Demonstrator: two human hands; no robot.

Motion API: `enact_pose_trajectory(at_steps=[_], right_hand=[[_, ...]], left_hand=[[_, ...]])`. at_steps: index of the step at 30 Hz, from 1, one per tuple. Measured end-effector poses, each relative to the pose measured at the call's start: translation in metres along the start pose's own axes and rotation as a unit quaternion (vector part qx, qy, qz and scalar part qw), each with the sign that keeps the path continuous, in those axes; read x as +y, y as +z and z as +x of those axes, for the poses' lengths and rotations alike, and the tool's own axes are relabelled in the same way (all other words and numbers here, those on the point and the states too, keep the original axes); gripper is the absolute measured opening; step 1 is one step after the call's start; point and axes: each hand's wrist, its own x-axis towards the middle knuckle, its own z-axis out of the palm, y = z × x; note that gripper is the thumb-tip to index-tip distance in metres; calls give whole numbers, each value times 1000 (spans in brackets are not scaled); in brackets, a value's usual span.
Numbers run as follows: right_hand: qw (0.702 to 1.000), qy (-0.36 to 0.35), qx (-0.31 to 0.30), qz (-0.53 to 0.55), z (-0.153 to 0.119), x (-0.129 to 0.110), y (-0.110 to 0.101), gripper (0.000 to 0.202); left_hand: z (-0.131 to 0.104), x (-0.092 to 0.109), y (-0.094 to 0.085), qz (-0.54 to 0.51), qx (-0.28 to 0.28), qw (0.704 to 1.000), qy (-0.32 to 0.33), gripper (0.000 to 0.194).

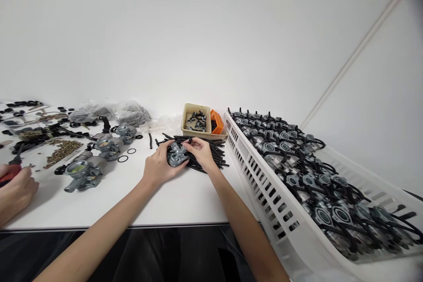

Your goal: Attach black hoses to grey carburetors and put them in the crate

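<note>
A grey metal carburetor (176,154) is held low over the white table, in front of a pile of black rubber tubes (214,152). My left hand (159,165) wraps round its left side and underside, fingers closed on it. At its upper right, my right hand (200,152) pinches a small black part (189,140) between thumb and fingers, against the carburetor. How far that part is joined to the body is too small to tell.
Several carburetors (81,174) stand left, beside black rings (123,158) and brass screws (62,152). Another person's hand (18,191) holds a red-handled tool at far left. Behind are a beige bin (197,132) and an orange basket (216,122). A white crate (264,189) of carburetors stands right.
</note>
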Motion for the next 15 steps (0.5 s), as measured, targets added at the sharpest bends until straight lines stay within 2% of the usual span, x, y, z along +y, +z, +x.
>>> enact_pose_trajectory(at_steps=[10,15], right_hand=[[999,-6,29,-11,0,-1,4,34],[999,-11,21,-39,0,-2,5,29]], left_hand=[[0,3,-1,-2,3,1000,26,67],[-1,5,0,-6,0,999,40,68]])
